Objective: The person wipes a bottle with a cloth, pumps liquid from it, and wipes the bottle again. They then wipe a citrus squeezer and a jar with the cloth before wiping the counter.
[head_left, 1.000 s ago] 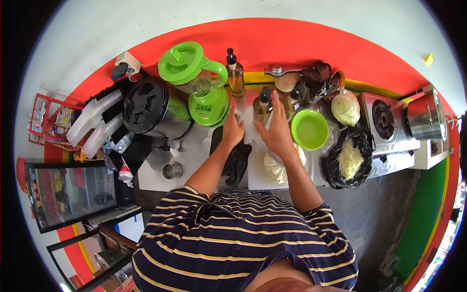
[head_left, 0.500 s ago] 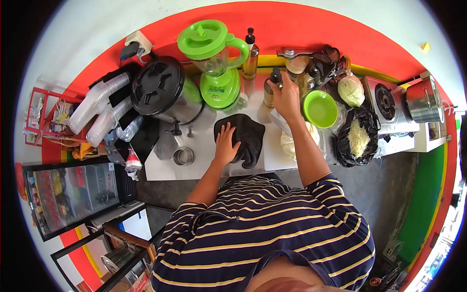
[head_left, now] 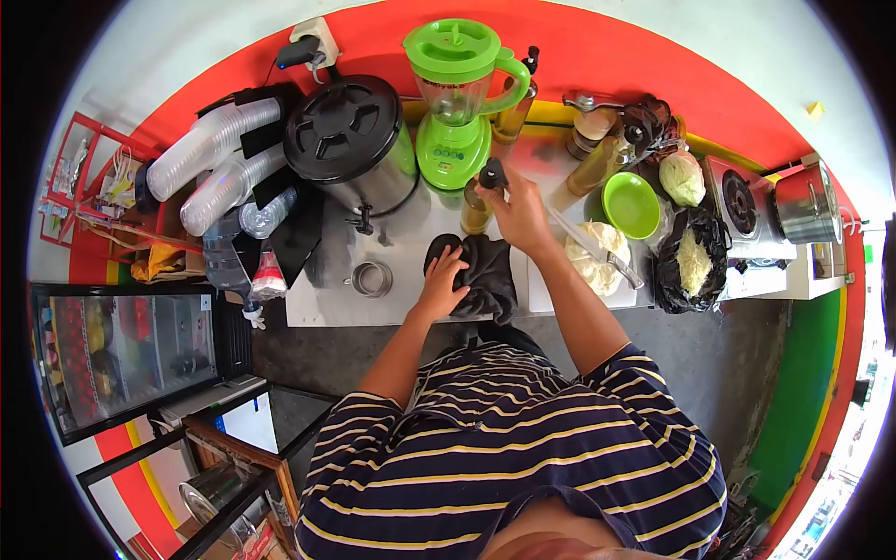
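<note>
My right hand (head_left: 519,215) grips a bottle (head_left: 476,217) by its black top, holding it upright just beyond the cloth. Amber-looking liquid shows through the bottle's clear side. Over a black cloth (head_left: 490,275), my left hand (head_left: 442,283) has its fingers curled into the folds, and the cloth is bunched around them. To the right, a white cutting board (head_left: 546,294) carries a cut piece of cabbage (head_left: 593,271). A knife (head_left: 597,247) lies across the cabbage. A small metal cup (head_left: 371,278) stands left of my left hand.
Behind stand a green blender (head_left: 455,149), a black-lidded steel dispenser (head_left: 347,140) and another bottle (head_left: 513,117). At right are a green bowl (head_left: 630,205), a whole cabbage (head_left: 682,178), a black bag of shreds (head_left: 693,261) and a stove (head_left: 739,194). Stacked plastic cups (head_left: 219,145) lie left.
My right hand has brought the bottle forward and left, from the back of the table to near the cloth. My left hand's fingers have curled, and the cloth is more bunched. The view has shifted.
</note>
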Demonstrator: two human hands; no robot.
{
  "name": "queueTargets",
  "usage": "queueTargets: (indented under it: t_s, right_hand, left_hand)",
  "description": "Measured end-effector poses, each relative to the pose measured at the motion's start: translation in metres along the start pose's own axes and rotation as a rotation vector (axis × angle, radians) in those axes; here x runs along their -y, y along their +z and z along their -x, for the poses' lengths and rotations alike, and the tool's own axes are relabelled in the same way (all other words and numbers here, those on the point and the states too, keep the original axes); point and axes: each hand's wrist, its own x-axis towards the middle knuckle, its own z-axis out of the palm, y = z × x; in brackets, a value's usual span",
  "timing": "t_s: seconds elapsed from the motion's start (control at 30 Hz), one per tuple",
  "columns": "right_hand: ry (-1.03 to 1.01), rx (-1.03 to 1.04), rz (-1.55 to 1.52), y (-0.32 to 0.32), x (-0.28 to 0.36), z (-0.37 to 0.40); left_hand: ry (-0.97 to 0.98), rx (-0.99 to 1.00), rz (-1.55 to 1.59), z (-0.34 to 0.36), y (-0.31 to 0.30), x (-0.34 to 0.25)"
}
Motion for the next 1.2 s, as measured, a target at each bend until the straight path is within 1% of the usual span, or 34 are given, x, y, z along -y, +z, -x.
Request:
queueTargets:
  t_s: [0.1,0.13,0.17,0.27,0.3,0.37,0.4,0.47,0.5,0.57,0.6,0.63,0.7,0.73,0.77,0.8,0.83,0.87,0.9,0.97,1.0,1.03,1.07,1.1,1.13,1.17,1.2]
  right_hand:
    - [-0.005,0.032,-0.005,0.013,0.007,0.008]
    - [0.005,0.064,0.049,0.016,0.011,0.011]
    - [0.017,0.091,0.102,0.018,0.015,0.012]
    - [0.014,0.020,0.159,0.024,0.022,0.015]
    - [0.017,0.014,0.157,0.026,0.020,0.017]
    - [0.027,0.018,0.152,0.029,0.013,0.020]
    - [0.027,0.016,0.153,0.028,0.016,0.023]
    - [0.065,0.036,0.150,0.027,0.023,0.027]
    - [0.064,0.031,0.153,0.026,0.022,0.031]
    - [-0.020,-0.005,0.218,0.027,0.014,0.043]
    - [-0.022,-0.009,0.219,0.027,0.009,0.052]
    - [-0.011,-0.033,0.257,0.026,0.001,0.064]
    - [-0.005,-0.063,0.297,0.024,-0.017,0.088]
    - [0.066,-0.016,0.358,0.022,-0.028,0.102]
    - [0.139,0.031,0.420,0.019,-0.040,0.114]
    - [0.137,0.028,0.422,0.016,-0.053,0.122]
    - [0.173,0.151,0.506,0.012,-0.063,0.130]
    - [0.208,0.273,0.588,0.008,-0.073,0.137]
    - [0.208,0.268,0.589,0.003,-0.077,0.138]
    - [0.382,0.490,0.266,-0.005,-0.081,0.138]
    - [0.436,0.504,0.211,-0.012,-0.053,0.130]
    - [0.437,0.498,0.212,-0.017,-0.053,0.127]
    - [0.452,0.478,0.120,-0.023,-0.052,0.121]
    - [0.466,0.458,0.027,-0.027,-0.051,0.117]
    - [0.336,0.347,0.090,-0.033,-0.036,0.110]
    - [0.329,0.341,0.086,-0.036,-0.021,0.103]
    - [0.183,0.143,0.083,-0.038,-0.009,0.097]
  left_hand:
    - [0.020,-0.054,0.011,0.016,0.005,-0.001]
    - [0.027,-0.092,0.007,0.020,0.008,0.000]
    - [0.035,-0.090,0.000,0.024,0.010,0.001]
    - [0.026,-0.146,0.039,0.030,0.016,0.005]
    - [0.029,-0.141,0.036,0.031,0.015,0.002]
    - [0.045,-0.235,0.061,0.031,0.012,-0.003]
    - [0.047,-0.234,0.061,0.030,0.012,-0.002]
    - [0.130,-0.321,0.154,0.023,0.012,0.001]
    - [0.136,-0.320,0.155,0.022,0.009,-0.004]
    - [-0.120,-0.288,0.405,0.021,-0.001,-0.022]
    - [-0.058,-0.287,0.387,0.019,-0.003,-0.023]
    - [-0.054,-0.287,0.386,0.018,-0.005,-0.024]
    - [0.077,-0.283,0.408,0.015,-0.007,-0.027]
    - [0.083,-0.284,0.408,0.013,-0.011,-0.033]
    - [0.136,-0.203,0.476,0.012,-0.016,-0.043]
    - [0.188,-0.119,0.542,0.012,-0.022,-0.054]
    - [0.191,-0.117,0.542,0.012,-0.028,-0.066]
    - [0.211,-0.076,0.533,0.011,-0.034,-0.078]
    - [0.231,-0.033,0.522,0.009,-0.041,-0.088]
    - [0.259,-0.022,0.500,0.004,-0.052,-0.103]
    - [0.309,-0.044,0.477,0.000,-0.057,-0.109]
    - [0.361,-0.071,0.453,-0.002,-0.063,-0.117]
    - [0.392,-0.109,0.445,-0.003,-0.070,-0.125]
    - [0.398,-0.108,0.441,-0.002,-0.078,-0.133]
    - [0.375,-0.149,0.432,0.000,-0.088,-0.139]
    - [0.353,-0.190,0.421,0.001,-0.098,-0.145]
    - [0.368,-0.234,0.370,0.002,-0.108,-0.149]
